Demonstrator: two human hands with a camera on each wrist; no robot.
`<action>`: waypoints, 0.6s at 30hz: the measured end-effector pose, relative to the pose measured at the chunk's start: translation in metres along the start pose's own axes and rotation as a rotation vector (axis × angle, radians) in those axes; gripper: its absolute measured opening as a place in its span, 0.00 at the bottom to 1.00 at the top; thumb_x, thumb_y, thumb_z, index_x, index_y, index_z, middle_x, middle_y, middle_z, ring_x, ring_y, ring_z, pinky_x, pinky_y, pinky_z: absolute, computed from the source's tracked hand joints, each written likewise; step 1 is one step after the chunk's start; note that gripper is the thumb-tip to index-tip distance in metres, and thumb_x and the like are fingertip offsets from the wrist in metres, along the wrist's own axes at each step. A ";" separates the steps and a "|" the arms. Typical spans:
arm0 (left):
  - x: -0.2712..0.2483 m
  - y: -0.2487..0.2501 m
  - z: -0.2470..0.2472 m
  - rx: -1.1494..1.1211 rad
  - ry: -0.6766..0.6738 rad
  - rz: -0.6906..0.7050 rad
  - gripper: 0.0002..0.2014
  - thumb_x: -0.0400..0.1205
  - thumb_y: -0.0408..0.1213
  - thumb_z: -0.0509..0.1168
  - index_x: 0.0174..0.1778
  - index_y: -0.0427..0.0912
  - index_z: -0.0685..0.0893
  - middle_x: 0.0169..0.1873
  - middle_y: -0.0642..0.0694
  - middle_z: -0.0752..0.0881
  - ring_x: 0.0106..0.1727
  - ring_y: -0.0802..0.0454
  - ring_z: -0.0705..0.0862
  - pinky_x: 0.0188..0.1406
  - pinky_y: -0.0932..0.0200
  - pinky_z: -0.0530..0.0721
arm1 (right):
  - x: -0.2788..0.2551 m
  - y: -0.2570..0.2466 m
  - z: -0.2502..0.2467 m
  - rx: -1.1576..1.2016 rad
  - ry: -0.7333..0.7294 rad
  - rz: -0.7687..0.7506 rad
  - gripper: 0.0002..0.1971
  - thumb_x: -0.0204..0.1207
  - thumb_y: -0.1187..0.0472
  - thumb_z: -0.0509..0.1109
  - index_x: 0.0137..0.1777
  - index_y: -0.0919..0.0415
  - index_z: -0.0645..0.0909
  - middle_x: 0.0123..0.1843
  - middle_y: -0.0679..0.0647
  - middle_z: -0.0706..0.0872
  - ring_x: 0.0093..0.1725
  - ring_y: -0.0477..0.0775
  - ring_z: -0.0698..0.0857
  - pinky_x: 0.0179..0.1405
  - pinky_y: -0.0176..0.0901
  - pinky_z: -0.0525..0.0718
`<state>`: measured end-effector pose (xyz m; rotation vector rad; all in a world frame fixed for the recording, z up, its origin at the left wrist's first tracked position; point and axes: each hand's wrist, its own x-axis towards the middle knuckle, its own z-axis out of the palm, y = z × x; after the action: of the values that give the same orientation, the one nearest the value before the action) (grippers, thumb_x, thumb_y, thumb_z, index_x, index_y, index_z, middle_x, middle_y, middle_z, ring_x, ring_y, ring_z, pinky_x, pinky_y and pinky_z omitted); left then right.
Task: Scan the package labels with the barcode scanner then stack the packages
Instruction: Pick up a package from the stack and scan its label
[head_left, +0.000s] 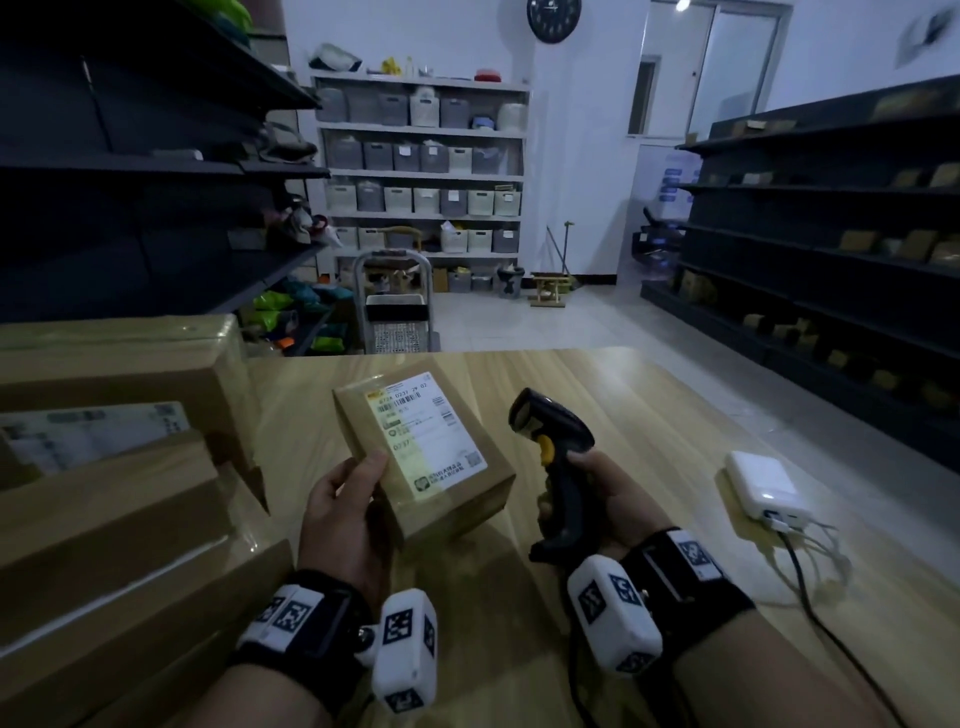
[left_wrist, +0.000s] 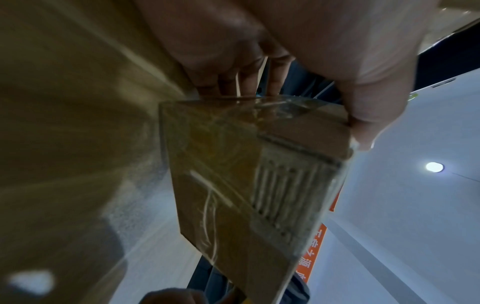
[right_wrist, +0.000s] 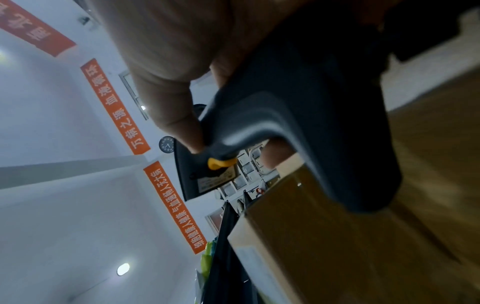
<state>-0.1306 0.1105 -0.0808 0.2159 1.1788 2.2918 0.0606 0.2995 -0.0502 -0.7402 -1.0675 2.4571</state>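
Observation:
My left hand (head_left: 345, 506) grips a small brown taped package (head_left: 423, 449) at its near left corner, thumb on top beside the white shipping label (head_left: 423, 434), which faces up. In the left wrist view the package (left_wrist: 233, 185) is held between the thumb above and the fingers (left_wrist: 244, 82) below. My right hand (head_left: 605, 501) holds a black barcode scanner (head_left: 558, 457) with a yellow trigger by its handle, just right of the package, head up and turned towards the far left. The right wrist view shows the scanner (right_wrist: 298, 123) gripped in the palm, thumb beside the yellow trigger.
Several larger cardboard boxes (head_left: 109, 467) are stacked on the left of the wooden table (head_left: 649, 415). A white power bank (head_left: 763, 491) with cables lies at the right. Dark shelving lines both sides of the room, and a trolley (head_left: 395, 306) stands beyond the table.

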 end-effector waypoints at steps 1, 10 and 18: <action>0.001 -0.001 0.000 0.000 0.020 0.008 0.35 0.78 0.45 0.83 0.80 0.38 0.83 0.62 0.32 0.96 0.63 0.29 0.96 0.65 0.24 0.92 | 0.000 0.004 -0.003 0.038 -0.033 0.010 0.22 0.61 0.57 0.87 0.49 0.71 0.88 0.37 0.66 0.88 0.30 0.64 0.90 0.32 0.52 0.93; 0.002 0.000 -0.002 0.081 0.078 0.063 0.46 0.67 0.49 0.89 0.82 0.48 0.80 0.61 0.38 0.97 0.61 0.34 0.97 0.66 0.25 0.92 | 0.004 -0.007 -0.011 0.072 -0.208 -0.120 0.39 0.39 0.49 0.98 0.53 0.65 0.95 0.43 0.59 0.91 0.31 0.56 0.86 0.26 0.45 0.83; -0.009 0.005 0.004 0.158 0.117 0.151 0.57 0.54 0.57 0.90 0.83 0.55 0.80 0.66 0.45 0.95 0.63 0.39 0.96 0.65 0.29 0.93 | -0.008 -0.010 0.002 0.071 -0.292 -0.197 0.31 0.64 0.46 0.86 0.66 0.59 0.87 0.38 0.55 0.81 0.27 0.53 0.80 0.25 0.45 0.79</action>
<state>-0.1238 0.1063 -0.0729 0.2398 1.4498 2.3690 0.0674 0.3008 -0.0385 -0.2435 -1.0887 2.4636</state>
